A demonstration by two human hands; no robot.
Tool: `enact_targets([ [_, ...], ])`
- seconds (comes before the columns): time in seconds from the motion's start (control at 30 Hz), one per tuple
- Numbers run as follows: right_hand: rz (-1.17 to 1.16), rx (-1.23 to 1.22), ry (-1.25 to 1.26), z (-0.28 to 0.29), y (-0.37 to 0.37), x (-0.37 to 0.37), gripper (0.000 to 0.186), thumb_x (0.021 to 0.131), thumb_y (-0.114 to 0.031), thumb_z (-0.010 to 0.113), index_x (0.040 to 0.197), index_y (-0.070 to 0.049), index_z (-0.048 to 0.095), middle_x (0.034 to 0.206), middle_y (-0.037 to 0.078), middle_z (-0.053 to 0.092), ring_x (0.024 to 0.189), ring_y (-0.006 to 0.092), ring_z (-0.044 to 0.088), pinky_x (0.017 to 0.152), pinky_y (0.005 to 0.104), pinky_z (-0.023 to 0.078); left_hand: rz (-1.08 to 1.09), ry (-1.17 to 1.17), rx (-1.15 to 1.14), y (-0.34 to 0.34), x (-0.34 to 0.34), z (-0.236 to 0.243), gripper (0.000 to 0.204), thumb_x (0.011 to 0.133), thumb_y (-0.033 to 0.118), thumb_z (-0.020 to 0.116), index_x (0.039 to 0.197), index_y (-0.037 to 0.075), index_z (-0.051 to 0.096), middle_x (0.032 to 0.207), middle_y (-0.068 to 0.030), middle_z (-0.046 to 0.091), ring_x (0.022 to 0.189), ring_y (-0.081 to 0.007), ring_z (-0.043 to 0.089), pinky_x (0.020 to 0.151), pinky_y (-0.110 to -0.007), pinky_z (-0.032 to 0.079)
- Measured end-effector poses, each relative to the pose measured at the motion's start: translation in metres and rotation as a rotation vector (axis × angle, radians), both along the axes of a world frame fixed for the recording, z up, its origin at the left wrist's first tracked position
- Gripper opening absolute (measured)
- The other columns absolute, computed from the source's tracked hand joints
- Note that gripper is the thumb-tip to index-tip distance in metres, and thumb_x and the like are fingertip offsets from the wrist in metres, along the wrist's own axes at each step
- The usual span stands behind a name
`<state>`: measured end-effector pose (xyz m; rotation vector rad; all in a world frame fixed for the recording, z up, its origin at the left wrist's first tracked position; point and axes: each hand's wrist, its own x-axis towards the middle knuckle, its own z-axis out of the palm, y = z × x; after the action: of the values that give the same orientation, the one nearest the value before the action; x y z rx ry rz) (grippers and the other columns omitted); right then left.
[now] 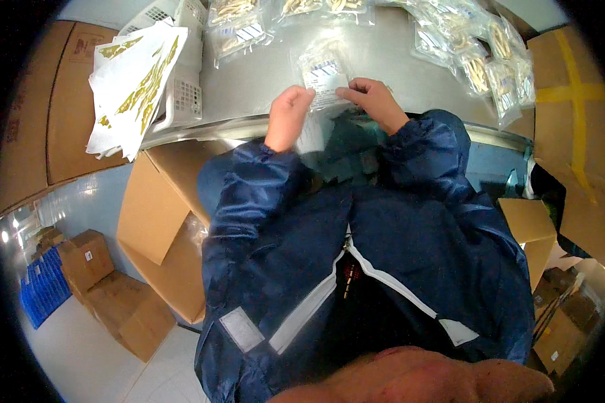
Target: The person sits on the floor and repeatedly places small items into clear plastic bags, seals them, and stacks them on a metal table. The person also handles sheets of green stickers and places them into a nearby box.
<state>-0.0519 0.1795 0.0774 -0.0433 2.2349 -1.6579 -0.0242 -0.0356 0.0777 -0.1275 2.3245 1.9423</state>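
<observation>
My left hand [290, 114] and my right hand [373, 101] both grip a clear plastic packet [324, 75] with a white and blue striped label, at the front edge of the steel table [275, 80]. The left thumb and fingers are closed at the packet's left side; the right thumb presses on the label's right side. Below the hands a translucent strip of plastic hangs over the edge. Beyond them lie packets [292, 7] holding pale, finger-shaped pieces, with more heaped [477, 70] at the right.
A white basket [185, 97] with printed paper sheets [131, 91] stands at the left. Open cardboard boxes [151, 208] [524, 228] flank me below the table. Tall cardboard panels [74, 101] [571, 121] stand at both sides. More boxes [87, 258] and blue crates [44, 289] are on the floor.
</observation>
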Motion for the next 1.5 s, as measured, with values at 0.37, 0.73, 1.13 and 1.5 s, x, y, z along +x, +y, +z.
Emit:
enact_targets([
  [0.37, -0.079, 0.365, 0.258, -0.053, -0.008, -0.022, 0.046, 0.081, -0.047, 0.067, 0.079, -0.002, 0.068, 0.078, 0.019, 0.066, 0.076, 0.0362, 0.064, 0.067, 0.0439, 0.048, 0.03, -0.084, -0.591, 0.016, -0.029, -0.035, 0.039, 0.087, 0.04, 0.059, 0.086, 0.002, 0.069, 0.086, -0.0223, 0.067, 0.083, -0.0421, 0.064, 0.073, -0.047, 0.05],
  [0.73, -0.129, 0.64, 0.374, -0.024, -0.014, -0.017, 0.06, 0.074, -0.053, 0.074, 0.098, 0.001, 0.063, 0.096, 0.021, 0.067, 0.086, 0.0353, 0.065, 0.073, 0.0426, 0.049, -0.091, 0.143, -0.84, -0.048, -0.01, -0.15, 0.059, 0.083, 0.057, 0.062, 0.093, -0.001, 0.067, 0.088, -0.0234, 0.068, 0.087, -0.0413, 0.065, 0.077, -0.048, 0.05],
  [1.13, 0.634, -0.316, 0.129, 0.077, -0.08, -0.021, 0.044, 0.093, -0.021, 0.064, 0.133, -0.006, 0.052, 0.114, 0.008, 0.064, 0.104, 0.015, 0.059, 0.086, 0.0292, 0.048, 0.079, -0.229, 0.515, -0.056, 0.133, 0.02, 0.033, 0.096, 0.018, 0.055, 0.12, -0.004, 0.057, 0.107, -0.0094, 0.065, 0.094, -0.0155, 0.06, 0.082, -0.03, 0.048],
  [1.5, 0.239, 0.788, 0.817, -0.019, -0.186, -0.157, 0.066, 0.082, -0.017, 0.064, 0.144, -0.019, 0.041, 0.143, 0.019, 0.043, 0.111, 0.0406, 0.056, 0.093, 0.0458, 0.049, 0.588, 0.094, 0.302, -0.082, 0.176, 0.041, 0.036, 0.101, 0.022, 0.05, 0.129, -0.001, 0.052, 0.116, -0.0169, 0.066, 0.108, -0.0212, 0.06, 0.101, -0.034, 0.041],
])
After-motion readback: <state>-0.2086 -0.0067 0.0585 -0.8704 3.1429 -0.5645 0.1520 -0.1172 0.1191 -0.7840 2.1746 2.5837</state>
